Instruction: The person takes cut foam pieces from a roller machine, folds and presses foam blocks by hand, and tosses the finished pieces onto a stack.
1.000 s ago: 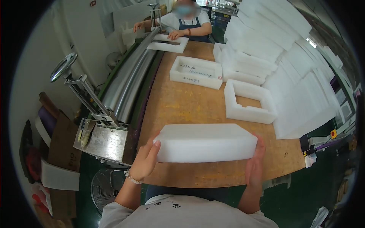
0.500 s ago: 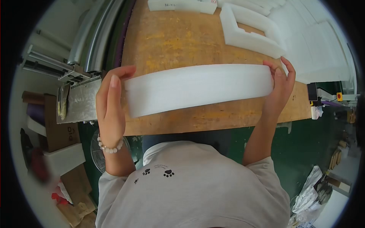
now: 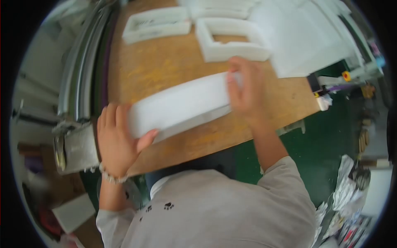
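Observation:
A long white foam block (image 3: 182, 103) is held between my two hands over the front of the wooden table (image 3: 165, 68), slanting up to the right. My left hand (image 3: 118, 138) grips its left end, thumb along the near lower edge and fingers at the far side. At the block's right end, my right hand (image 3: 247, 89) is wrapped round it, slightly blurred. Beyond it lies a white foam frame (image 3: 235, 53) with a rectangular opening. A white foam tray with writing (image 3: 159, 31) sits farther back to the left.
The roller machine (image 3: 82, 70) with metal rollers runs along the table's left side, its metal plate (image 3: 80, 151) near my left hand. Large white foam sheets (image 3: 302, 41) are stacked at the right. A dark device (image 3: 314, 84) is at the table's right corner.
The foam block has turned so that its right end points farther up and away, and both hands have moved with it. My left thumb now lies along its near edge. The view has shifted too.

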`<state>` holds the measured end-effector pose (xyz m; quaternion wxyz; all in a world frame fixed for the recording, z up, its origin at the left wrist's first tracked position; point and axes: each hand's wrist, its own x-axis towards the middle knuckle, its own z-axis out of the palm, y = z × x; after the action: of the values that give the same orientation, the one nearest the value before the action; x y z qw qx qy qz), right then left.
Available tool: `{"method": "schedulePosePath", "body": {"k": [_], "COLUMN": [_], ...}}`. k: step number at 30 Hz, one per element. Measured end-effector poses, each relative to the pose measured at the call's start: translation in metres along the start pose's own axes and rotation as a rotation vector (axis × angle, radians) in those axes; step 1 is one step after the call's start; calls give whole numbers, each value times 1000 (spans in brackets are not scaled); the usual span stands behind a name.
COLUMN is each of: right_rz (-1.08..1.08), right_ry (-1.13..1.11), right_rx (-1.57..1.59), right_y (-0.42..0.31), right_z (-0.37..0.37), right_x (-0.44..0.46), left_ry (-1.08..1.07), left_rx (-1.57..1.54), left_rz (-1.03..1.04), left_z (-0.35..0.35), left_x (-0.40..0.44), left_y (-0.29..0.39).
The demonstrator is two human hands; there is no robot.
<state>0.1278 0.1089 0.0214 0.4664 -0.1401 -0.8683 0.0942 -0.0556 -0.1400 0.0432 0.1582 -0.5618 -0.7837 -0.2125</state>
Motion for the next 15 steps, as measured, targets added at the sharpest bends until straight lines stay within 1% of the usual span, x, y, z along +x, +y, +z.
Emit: {"method": "schedulePosePath", "body": {"k": [1,2,3,4,5,6,7,9,10,13,15], "right_rz": [-15,-130,-66,-111,-104,-101,-99,-97,-88,-35,-30], "right_ry": [-104,-31,-178,-84,13,31,48,77,79,-49,-91], "right_rx": [-119,-205,-205,-136,-87,-60,-33,-59,-73,-2,36], "right_y": [-5,-10,-19,-26,-36,-41,-48,-54,-55,-53,-59], "right_z": [-2,6,6,14,23,30,36,41,41,38,38], "right_x": [4,7,10,12,13,12,11,10,9,5,5], "left_ry": [-63,-64,-64,-162,-105,-61,-37,-252,-258,-235,-220], "left_rx": [87,130,182,120,78,43,31,81,78,-50,-82], "left_rz": [50,108,170,128,165,189,258,52,73,132,137], "left_z": [-3,-3,2,7,14,19,19,16,10,-19,-22], "left_x": [3,5,7,8,14,20,25,27,30,26,21], "left_y": [2,4,4,4,10,16,21,24,31,54,50]}}
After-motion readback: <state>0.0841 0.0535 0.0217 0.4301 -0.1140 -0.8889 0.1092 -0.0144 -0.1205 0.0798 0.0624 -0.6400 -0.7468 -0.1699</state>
